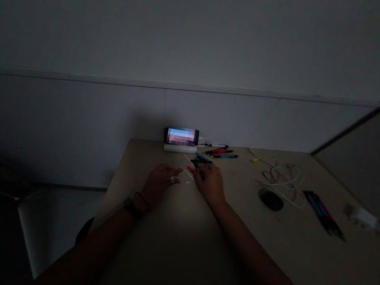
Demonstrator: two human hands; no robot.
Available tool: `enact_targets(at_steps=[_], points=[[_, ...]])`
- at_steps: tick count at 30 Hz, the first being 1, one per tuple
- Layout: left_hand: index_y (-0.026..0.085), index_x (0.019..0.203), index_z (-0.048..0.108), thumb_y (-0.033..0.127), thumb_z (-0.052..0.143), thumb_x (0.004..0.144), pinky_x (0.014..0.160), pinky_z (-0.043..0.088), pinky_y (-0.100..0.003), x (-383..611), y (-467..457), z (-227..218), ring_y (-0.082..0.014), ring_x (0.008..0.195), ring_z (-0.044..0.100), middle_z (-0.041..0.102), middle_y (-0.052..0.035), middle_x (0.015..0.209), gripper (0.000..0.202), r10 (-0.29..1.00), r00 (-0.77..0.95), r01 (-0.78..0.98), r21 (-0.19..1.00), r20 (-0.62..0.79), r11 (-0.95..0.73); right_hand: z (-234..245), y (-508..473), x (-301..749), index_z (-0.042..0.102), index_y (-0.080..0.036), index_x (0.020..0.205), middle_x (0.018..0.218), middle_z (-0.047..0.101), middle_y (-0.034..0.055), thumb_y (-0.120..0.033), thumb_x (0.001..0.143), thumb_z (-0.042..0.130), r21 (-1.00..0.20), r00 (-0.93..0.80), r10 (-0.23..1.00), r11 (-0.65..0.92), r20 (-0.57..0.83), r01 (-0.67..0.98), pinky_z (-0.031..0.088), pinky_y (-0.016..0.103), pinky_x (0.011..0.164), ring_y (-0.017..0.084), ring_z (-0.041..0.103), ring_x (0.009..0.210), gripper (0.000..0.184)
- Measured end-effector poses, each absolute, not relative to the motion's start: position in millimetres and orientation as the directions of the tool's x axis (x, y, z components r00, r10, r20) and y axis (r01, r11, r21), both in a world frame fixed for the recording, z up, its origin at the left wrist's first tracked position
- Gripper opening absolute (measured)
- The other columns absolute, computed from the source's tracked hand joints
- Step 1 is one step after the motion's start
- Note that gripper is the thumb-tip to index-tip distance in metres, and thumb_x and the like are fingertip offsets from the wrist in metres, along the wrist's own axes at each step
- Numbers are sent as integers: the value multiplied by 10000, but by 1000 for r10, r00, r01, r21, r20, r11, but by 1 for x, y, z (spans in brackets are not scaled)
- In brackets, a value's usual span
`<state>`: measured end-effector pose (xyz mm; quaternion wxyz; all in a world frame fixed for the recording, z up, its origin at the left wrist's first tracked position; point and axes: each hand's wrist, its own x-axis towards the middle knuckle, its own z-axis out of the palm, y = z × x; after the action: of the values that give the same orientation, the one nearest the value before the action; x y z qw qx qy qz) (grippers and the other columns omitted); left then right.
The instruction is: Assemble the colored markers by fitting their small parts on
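My left hand (162, 178) rests low over the desk with its fingers stretched out and apart. A small pale spot shows at its fingers, perhaps a ring; the dim light hides what it is. My right hand (212, 179) is closed on a red pen part (191, 168), whose red end sticks out to the left of the fingers. Between the hands lies a thin white stick (187, 173), like a pen refill, close to the left fingertips. A small white piece (187, 182) lies just nearer to me.
A lit phone (181, 136) leans at the wall on a white block (179, 149). Several red, blue and black pens (222, 154) lie beside it. To the right are a black mouse (271, 200), a coiled white cable (284, 175) and a bundle of dark pens (323, 214).
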<state>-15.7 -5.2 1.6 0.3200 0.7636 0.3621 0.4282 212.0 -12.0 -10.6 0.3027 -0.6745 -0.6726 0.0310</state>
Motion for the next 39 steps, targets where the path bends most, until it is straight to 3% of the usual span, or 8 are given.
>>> enact_targets(at_steps=[10, 16, 22, 30, 34, 39], points=[[223, 1232, 748, 520, 577, 986, 940, 519, -386, -14, -7, 8, -236, 1000, 662, 730, -90, 1009, 421, 840, 341, 260, 816, 423, -516, -9, -14, 212, 794, -207, 1037, 1046, 695, 135, -279, 915, 661, -448, 66, 937, 101, 342, 888, 487, 443, 928, 303, 604, 1017, 195], [156, 1123, 715, 565, 459, 1023, 846, 535, -342, -11, -9, 7, -215, 905, 697, 747, -87, 920, 493, 916, 231, 230, 896, 329, -380, -8, -14, 211, 792, -213, 1031, 1040, 690, 130, -278, 917, 666, -451, 74, 938, 94, 339, 887, 496, 444, 925, 298, 615, 1006, 182], [152, 1037, 673, 611, 411, 1026, 817, 528, -324, -10, -8, 7, -192, 848, 690, 732, -78, 860, 529, 941, 105, 183, 924, 321, -335, -10, -13, 212, 772, -199, 955, 1014, 697, 124, -288, 906, 692, -482, 78, 938, 101, 337, 871, 503, 431, 920, 291, 635, 997, 129], [154, 969, 679, 678, 430, 991, 765, 525, -313, -8, -7, 8, -191, 812, 680, 716, -72, 830, 581, 958, 59, 133, 949, 280, -285, -4, -14, 212, 768, -191, 1078, 1037, 720, 111, -286, 943, 657, -433, 34, 974, 69, 225, 899, 481, 346, 902, 254, 655, 993, 199], [156, 962, 683, 684, 445, 982, 752, 519, -311, -8, -8, 8, -190, 794, 671, 711, -68, 812, 580, 960, 52, 130, 951, 277, -281, -1, -15, 211, 775, -190, 996, 999, 720, 105, -329, 948, 658, -440, 32, 977, 65, 210, 896, 479, 337, 862, 254, 662, 961, 188], [156, 946, 684, 679, 445, 983, 732, 511, -301, -9, -8, 9, -184, 777, 663, 705, -64, 797, 576, 960, 60, 137, 950, 275, -280, -1, -15, 211, 770, -195, 958, 977, 727, 93, -275, 920, 685, -479, 28, 971, 92, 238, 873, 476, 327, 842, 241, 663, 933, 123]])
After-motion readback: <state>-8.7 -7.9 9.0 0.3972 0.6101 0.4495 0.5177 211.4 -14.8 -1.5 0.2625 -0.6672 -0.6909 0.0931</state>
